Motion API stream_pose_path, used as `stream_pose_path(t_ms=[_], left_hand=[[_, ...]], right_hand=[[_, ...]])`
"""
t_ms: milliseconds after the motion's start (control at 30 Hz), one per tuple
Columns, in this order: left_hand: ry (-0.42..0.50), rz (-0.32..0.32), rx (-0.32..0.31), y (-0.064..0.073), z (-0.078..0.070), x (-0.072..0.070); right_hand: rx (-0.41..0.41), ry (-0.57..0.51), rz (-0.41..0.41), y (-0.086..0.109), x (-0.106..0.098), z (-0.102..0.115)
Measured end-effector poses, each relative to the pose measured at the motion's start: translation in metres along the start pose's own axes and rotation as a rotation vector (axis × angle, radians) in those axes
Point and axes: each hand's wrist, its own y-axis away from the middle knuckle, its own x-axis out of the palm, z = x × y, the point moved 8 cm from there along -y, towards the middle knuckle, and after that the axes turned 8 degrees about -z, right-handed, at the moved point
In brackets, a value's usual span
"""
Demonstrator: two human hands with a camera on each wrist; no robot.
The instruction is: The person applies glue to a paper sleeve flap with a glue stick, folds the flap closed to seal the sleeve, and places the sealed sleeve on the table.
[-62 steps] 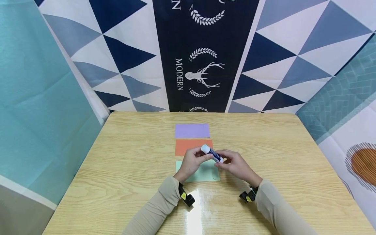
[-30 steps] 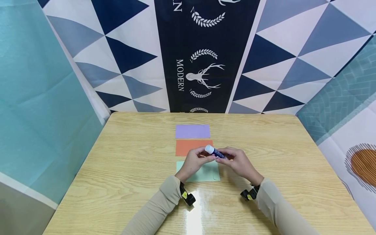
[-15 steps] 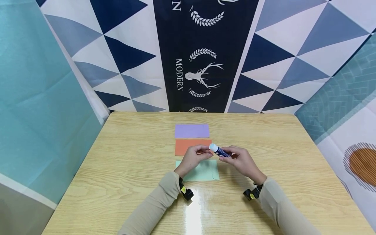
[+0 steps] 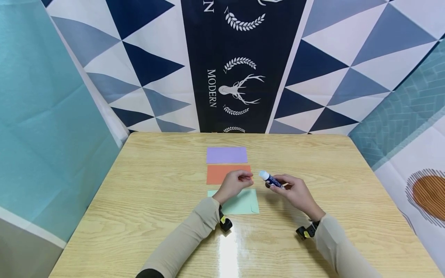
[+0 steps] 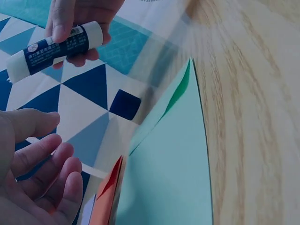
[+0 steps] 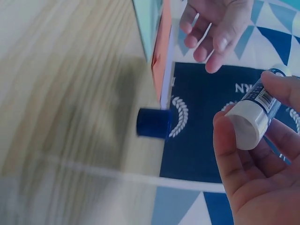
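My right hand [image 4: 295, 194] grips a glue stick [image 4: 272, 180] with a dark blue label and white ends, raised at a slant above the table. In the right wrist view, thumb and fingers wrap the glue stick [image 6: 260, 105], one white end facing that camera. My left hand [image 4: 232, 186] hovers over the mint-green envelope [image 4: 245, 204], fingers loosely curled with nothing in them. A gap separates it from the glue stick's tip. A dark blue cap [image 6: 153, 123] stands on the table below the right hand; the left wrist view also has this cap [image 5: 125, 105].
Behind the mint envelope lie an orange envelope [image 4: 216, 175] and, farther back, a purple envelope [image 4: 226, 155], in a column. The wooden table [image 4: 149, 193] ends at a patterned cloth backdrop [image 4: 236, 65]. A teal cloth [image 4: 52, 116] hangs at the left.
Both hands were at the glue stick earlier. My left hand has let go of it, and my right hand has carried it to the right, away from the left. The envelopes stay put.
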Motion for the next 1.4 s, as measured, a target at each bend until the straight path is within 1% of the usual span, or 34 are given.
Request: stream_pose_path(t_ms=[200,300,467,600,767,900,1000,1100,1200,1300,1400], left_hand=[[-0.058,0.022,-0.014,-0.003,0.001,0.006],[-0.075,0.042,-0.009,-0.004,-0.001,0.01],[-0.114,0.062,-0.004,-0.008,-0.003,0.018],[-0.132,0.084,-0.005,-0.014,-0.005,0.03],[-0.138,0.11,-0.036,-0.019,-0.01,0.049],[-0.198,0.121,-0.031,-0.022,-0.012,0.063],[-0.241,0.116,-0.033,-0.024,-0.011,0.071],[-0.276,0.104,-0.034,-0.024,-0.011,0.075],[-0.334,0.093,-0.025,-0.023,-0.013,0.076],[-0.387,0.095,-0.02,-0.022,-0.014,0.078],[-0.417,0.096,-0.02,-0.021,-0.013,0.078]], right_hand=[[0.026,0.05,-0.022,0.008,-0.012,-0.014],[0.062,0.079,-0.031,0.016,-0.019,-0.023],[0.118,0.088,-0.022,0.025,-0.025,-0.034],[0.14,0.079,-0.013,0.03,-0.026,-0.038],[0.161,0.084,-0.014,0.033,-0.027,-0.043],[0.161,0.067,-0.01,0.036,-0.028,-0.041],[0.164,0.055,-0.003,0.037,-0.028,-0.039],[0.176,0.043,-0.003,0.037,-0.028,-0.04],[0.178,0.036,-0.003,0.038,-0.029,-0.041],[0.18,0.027,-0.008,0.038,-0.029,-0.043],[0.178,0.021,-0.009,0.038,-0.029,-0.045]])
